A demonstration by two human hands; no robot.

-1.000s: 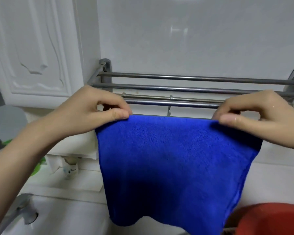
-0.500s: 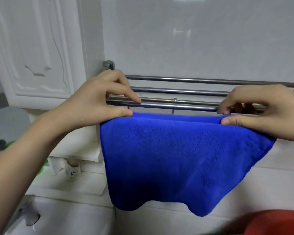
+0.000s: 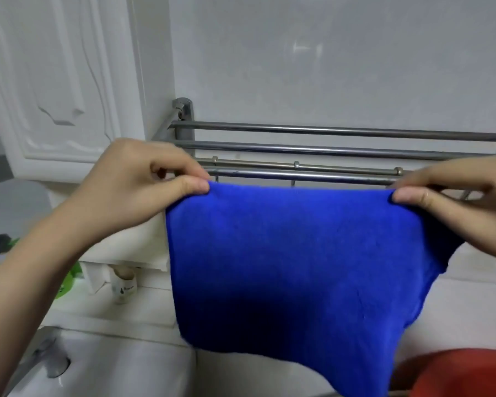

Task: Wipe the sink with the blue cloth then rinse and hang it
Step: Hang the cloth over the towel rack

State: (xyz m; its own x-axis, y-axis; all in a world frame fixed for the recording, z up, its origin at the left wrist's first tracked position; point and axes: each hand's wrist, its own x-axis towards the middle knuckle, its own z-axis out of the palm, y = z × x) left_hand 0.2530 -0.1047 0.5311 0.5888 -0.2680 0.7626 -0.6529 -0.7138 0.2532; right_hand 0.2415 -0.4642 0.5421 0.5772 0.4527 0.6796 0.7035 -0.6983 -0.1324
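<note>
The blue cloth (image 3: pixel 298 265) hangs flat and smooth, deep blue, in front of the metal rack (image 3: pixel 327 147). The left hand (image 3: pixel 132 190) and right hand (image 3: pixel 458 202) each pinch a top corner between thumb and curled fingers (image 3: pixel 184 167).

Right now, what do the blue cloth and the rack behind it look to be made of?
Cloth: probably microfibre or terry. It looks matte and fuzzy, with a fine nap, and it drapes limply.
Rack: apparently stainless or chromed steel tubing. The bars are grey, smooth and round, with bright highlights along them.
</note>
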